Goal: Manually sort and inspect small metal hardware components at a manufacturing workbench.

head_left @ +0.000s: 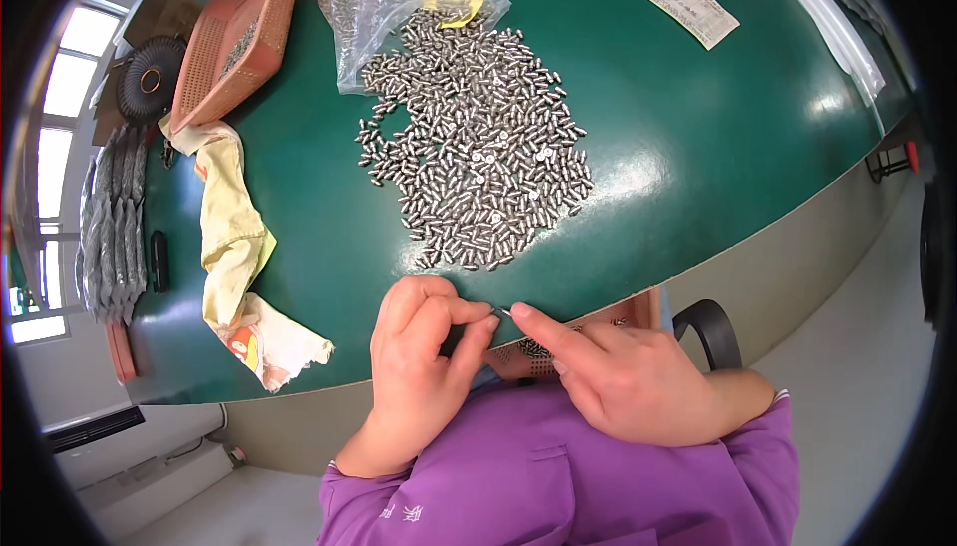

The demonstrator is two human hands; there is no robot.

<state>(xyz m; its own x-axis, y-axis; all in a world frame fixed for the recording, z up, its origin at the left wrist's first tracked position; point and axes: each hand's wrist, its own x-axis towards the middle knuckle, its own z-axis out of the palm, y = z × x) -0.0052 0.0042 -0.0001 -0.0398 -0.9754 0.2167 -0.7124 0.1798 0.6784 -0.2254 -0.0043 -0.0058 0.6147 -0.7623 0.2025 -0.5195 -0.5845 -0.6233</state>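
Observation:
My left hand (419,347) is closed at the table's near edge, thumb and index finger pinched together. At their tips sits a tiny shiny metal piece (504,313), largely covered by the fingers. My right hand (638,376) comes in from the other side, its index finger stretched out so that the tip meets the piece. The right thumb stands apart below, and the other fingers are loosely bent. Just beyond my hands spreads a wide heap of small silvery metal parts (478,137), bullet-shaped with grooves. A few show pale round ends.
A clear plastic bag (354,7) with more parts and a yellow tag (457,2) lies behind the heap. Leftward are a salmon basket (204,82), a yellowish cloth (229,227) and a black fan (152,79). A paper slip (682,4) lies far right. Another basket (646,309) sits below the near edge.

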